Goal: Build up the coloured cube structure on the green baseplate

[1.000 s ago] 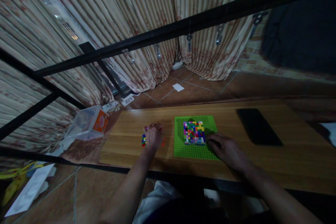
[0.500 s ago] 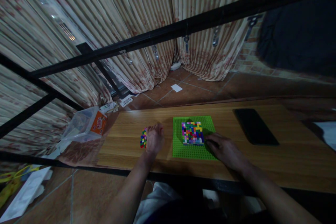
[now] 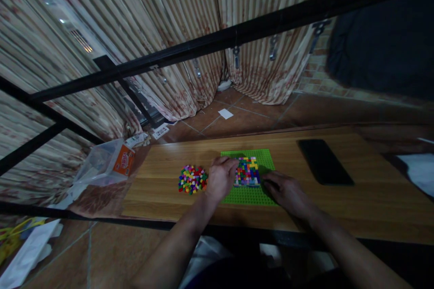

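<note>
A green studded baseplate (image 3: 249, 196) lies on the wooden table, bearing a block of many-coloured toy bricks (image 3: 248, 171). My left hand (image 3: 221, 176) is over the left edge of this block, its fingers pinched together; whatever they hold is too small to make out. To its left lies a loose pile of small coloured bricks (image 3: 192, 179). At the block's right side, my right hand (image 3: 283, 188) rests by the baseplate with fingers curled. Its fingertips are in shadow, so I cannot tell whether they grip anything.
A black phone-like slab (image 3: 325, 161) lies on the table (image 3: 376, 189) to the right. Left of the table, a clear plastic box (image 3: 101, 162) with an orange label stands on the floor. A black metal bar (image 3: 203, 45) crosses in front of the curtains.
My left hand has moved right, from the loose pile to the brick block, uncovering the pile. My right hand stays beside the block. The view has shifted slightly.
</note>
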Motion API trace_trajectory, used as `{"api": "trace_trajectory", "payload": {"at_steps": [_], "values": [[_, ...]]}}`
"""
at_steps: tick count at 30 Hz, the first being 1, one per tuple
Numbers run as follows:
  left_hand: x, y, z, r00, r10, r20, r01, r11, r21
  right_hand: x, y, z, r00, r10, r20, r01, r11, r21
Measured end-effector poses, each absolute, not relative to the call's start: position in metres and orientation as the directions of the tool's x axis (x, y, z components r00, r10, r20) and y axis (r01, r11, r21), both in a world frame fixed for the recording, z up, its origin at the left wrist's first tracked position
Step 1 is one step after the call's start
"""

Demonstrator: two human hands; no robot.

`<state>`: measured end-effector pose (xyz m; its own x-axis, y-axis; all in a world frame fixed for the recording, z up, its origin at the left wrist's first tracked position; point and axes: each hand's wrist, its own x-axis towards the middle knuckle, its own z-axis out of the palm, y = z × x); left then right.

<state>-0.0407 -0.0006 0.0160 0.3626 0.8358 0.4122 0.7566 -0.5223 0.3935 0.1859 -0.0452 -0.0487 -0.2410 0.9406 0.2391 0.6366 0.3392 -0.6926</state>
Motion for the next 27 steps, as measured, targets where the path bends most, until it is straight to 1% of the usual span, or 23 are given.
{"api": "trace_trajectory", "payload": {"at_steps": [4,8,11,21,27], "values": [[-0.026,0.003,0.013,0.447,0.804,0.393,0.757,-0.574,0.312,0.186,-0.045,-0.049,-0.258,0.938,0.233,0.642,0.347,-0.684],[-0.018,0.004,0.013,0.468,0.807,0.360,0.797,-0.562,0.222,0.186,-0.044,-0.049,-0.259,0.938,0.231,0.639,0.346,-0.687],[-0.016,0.005,0.014,0.482,0.803,0.350,0.803,-0.565,0.189,0.185,-0.044,-0.048,-0.251,0.939,0.235,0.637,0.344,-0.690],[-0.020,0.008,0.011,0.489,0.785,0.381,0.790,-0.583,0.189,0.186,-0.044,-0.048,-0.262,0.934,0.242,0.631,0.355,-0.689],[-0.017,0.004,0.005,0.435,0.801,0.410,0.805,-0.550,0.221,0.185,-0.045,-0.046,-0.261,0.935,0.240,0.624,0.353,-0.697]]}}
